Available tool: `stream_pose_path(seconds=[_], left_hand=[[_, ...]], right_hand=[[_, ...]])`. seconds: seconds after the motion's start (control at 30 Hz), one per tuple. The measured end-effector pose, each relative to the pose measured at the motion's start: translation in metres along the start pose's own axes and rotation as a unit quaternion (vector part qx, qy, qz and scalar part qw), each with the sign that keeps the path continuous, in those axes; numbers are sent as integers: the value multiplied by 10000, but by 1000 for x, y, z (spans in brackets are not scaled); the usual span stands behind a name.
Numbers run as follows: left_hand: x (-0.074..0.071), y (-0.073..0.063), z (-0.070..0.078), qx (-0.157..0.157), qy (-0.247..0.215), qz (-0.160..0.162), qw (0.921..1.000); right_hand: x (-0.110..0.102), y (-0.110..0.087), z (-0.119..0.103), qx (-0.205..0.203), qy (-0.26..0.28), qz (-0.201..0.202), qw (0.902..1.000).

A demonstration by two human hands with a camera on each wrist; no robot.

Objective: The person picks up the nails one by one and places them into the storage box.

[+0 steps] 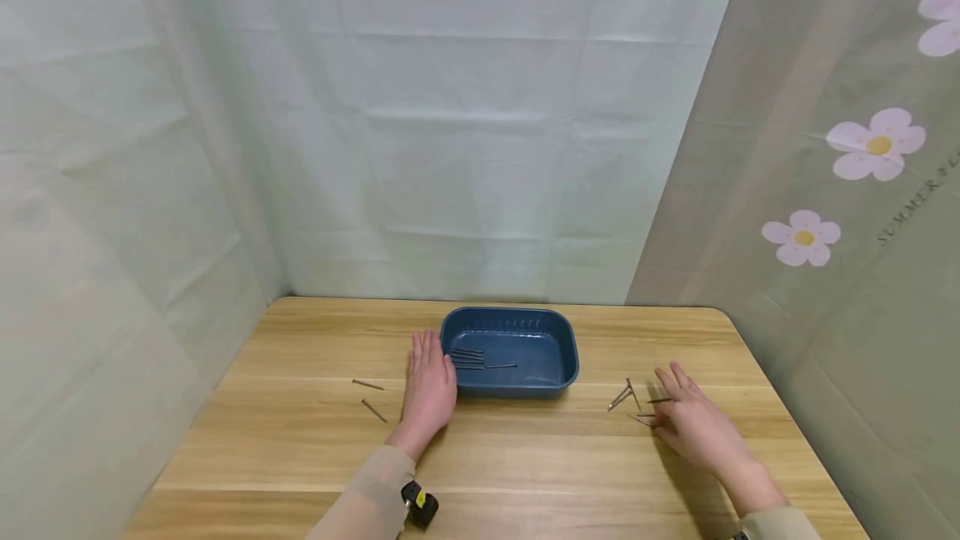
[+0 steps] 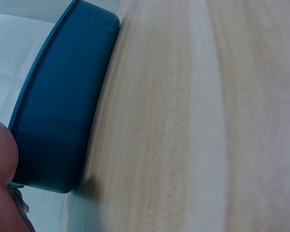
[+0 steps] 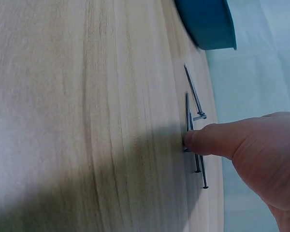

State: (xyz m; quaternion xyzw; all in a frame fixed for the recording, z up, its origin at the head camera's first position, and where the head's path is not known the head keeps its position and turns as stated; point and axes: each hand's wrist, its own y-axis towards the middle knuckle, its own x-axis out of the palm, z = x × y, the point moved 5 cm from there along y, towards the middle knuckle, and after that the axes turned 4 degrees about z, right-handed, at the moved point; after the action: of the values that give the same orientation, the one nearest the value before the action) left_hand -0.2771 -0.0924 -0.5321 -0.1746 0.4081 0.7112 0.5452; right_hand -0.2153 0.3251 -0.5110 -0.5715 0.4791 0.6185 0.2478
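My left hand (image 1: pixel 431 386) rests with straight fingers along the left wall of a dark blue tray (image 1: pixel 517 391); its thumb (image 2: pixel 1 154) shows at the tray's end in the left wrist view. Inside the tray, several nails (image 1: pixel 468 359) lie side by side, and a single one (image 1: pixel 501 366) lies right of them. On the right, my right hand (image 1: pixel 701 427) is low over a loose group of nails (image 1: pixel 621 396). Its thumb and index finger pinch a nail (image 3: pixel 187 111) near the head, with other nails (image 3: pixel 204 174) close beside. The index fingertip is hidden in the right wrist view.
Two more nails (image 1: pixel 373 411) lie on the wooden table (image 1: pixel 525 473) left of my left hand. Pale curtains (image 1: pixel 465 148) stand behind the table and at both sides; the right one carries printed flowers (image 1: pixel 802 238).
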Motion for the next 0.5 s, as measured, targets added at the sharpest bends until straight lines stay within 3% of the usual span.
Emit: stream_pose_path(seconds=[0.2, 0.5], left_hand=[[-1, 0, 0, -37, 36, -39, 10000], [1, 0, 0, -71, 101, -90, 9999]], right_hand=[[1, 3, -1, -179, -85, 28, 9998], [2, 4, -7, -729, -153, 418, 9963]])
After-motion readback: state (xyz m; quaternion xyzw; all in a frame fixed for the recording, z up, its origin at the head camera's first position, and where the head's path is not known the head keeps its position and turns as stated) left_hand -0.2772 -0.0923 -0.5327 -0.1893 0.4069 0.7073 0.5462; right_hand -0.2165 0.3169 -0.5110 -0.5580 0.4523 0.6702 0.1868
